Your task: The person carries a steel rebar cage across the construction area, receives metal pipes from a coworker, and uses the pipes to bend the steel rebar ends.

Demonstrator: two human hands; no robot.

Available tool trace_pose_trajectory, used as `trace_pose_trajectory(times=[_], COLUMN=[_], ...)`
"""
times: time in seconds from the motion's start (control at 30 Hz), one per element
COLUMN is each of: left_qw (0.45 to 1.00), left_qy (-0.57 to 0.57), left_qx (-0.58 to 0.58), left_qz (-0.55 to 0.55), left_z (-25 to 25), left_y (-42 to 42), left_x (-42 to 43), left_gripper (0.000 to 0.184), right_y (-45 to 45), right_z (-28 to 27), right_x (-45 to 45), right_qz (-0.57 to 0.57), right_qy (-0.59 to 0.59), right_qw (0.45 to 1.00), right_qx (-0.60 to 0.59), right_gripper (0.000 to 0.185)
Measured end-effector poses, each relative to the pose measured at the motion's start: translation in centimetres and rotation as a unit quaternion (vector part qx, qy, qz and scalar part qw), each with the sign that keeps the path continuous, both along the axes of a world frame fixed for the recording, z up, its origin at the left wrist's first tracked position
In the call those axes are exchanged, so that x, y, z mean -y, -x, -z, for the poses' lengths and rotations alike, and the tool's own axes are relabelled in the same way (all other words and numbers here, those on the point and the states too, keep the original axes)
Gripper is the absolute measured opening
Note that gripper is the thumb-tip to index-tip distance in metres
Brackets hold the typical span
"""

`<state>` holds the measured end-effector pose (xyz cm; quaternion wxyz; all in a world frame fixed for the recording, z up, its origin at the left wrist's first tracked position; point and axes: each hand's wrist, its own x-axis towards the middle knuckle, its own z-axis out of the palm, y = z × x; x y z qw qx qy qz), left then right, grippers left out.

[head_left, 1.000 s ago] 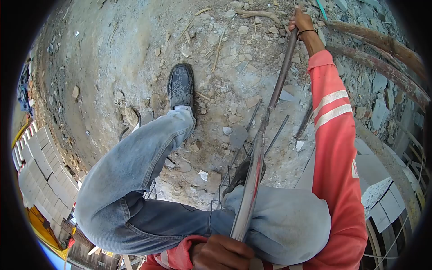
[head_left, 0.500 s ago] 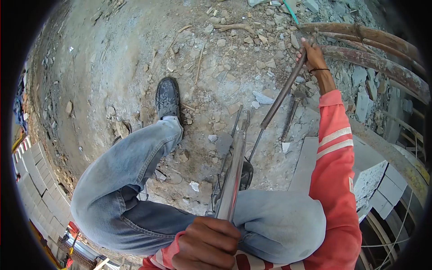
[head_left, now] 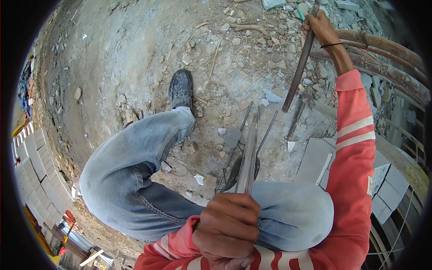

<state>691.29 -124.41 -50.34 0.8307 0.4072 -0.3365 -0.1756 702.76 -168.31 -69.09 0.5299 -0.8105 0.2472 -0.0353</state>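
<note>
My left hand (head_left: 228,225) is closed around a shiny metal pipe (head_left: 247,168) that slants up between my knees. A thin rod seems to stick out at the pipe's far tip. Up at the right, my right hand (head_left: 320,28) grips a dark, rusty pipe (head_left: 298,74) near its upper end. The lower end of that pipe hangs apart from a thin ribbed steel rod (head_left: 268,133) standing beside the shiny pipe. Another thin rod (head_left: 238,135) rises on the other side. Their lower ends are partly hidden behind the pipe and my leg.
A hammer-like tool (head_left: 298,114) lies on the rubble-strewn ground (head_left: 144,54). Long curved poles (head_left: 382,42) extend at the right, near grey slabs (head_left: 310,159) beside my knee. Stacked grey blocks (head_left: 38,166) stand at far left. My shoe (head_left: 181,90) is planted ahead.
My right hand has moved up and away with the dark pipe, whose lower end has come off the ribbed rod. My left hand stays closed on the shiny pipe; the view has shifted slightly.
</note>
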Motion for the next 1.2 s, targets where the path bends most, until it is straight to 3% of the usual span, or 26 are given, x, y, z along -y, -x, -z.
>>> trace_pose_trajectory(times=[0.1,0.17,0.27,0.33,0.4,0.47,0.57,0.63,0.87,1.2], left_qw=[0.999,0.997,1.000,0.999,0.995,0.989,0.990,0.988,0.983,0.984], left_qy=[0.016,0.026,-0.028,-0.045,-0.046,-0.044,-0.052,-0.064,-0.090,-0.119], left_qx=[0.007,-0.001,0.002,0.003,-0.037,-0.078,-0.061,-0.069,-0.066,-0.088], left_qz=[-0.031,-0.073,-0.006,-0.026,-0.075,-0.116,-0.116,-0.126,-0.145,-0.098], left_z=[0.6,0.4,-0.3,-0.2,-0.2,-0.3,-0.4,-0.7,-1.2,-1.6], left_y=[1.3,1.2,-0.1,-0.2,0.8,1.3,0.1,-0.5,-1.0,-1.1], left_x=[0.1,0.0,-0.6,-0.5,-0.1,0.5,1.6,2.3,4.7,3.9], left_gripper=[0.037,0.035,0.032,0.029,0.021,0.015,0.013,0.015,0.018,0.014], right_y=[-1.5,-1.3,2.0,4.9,8.7,9.6,11.8,13.2,14.2,12.2], right_z=[-2.1,-4.4,-3.1,-3.3,-1.5,-4.1,-4.6,-4.8,-6.8,-4.9], right_x=[0.1,-0.6,-2.5,-5.3,-5.5,-9.8,-11.4,-11.7,-13.2,-15.8], right_qz=[0.017,-0.097,-0.235,-0.338,-0.451,-0.422,-0.442,-0.453,-0.481,-0.570], right_qy=[-0.050,0.028,0.087,0.211,0.330,0.329,0.333,0.321,0.378,0.441], right_qw=[0.999,0.975,0.917,0.853,0.802,0.775,0.753,0.764,0.723,0.625], right_qx=[-0.014,-0.196,-0.312,-0.338,-0.210,-0.338,-0.357,-0.329,-0.321,-0.301], right_gripper=[0.019,0.020,0.021,0.022,0.025,0.028,0.031,0.034,0.034,0.026])
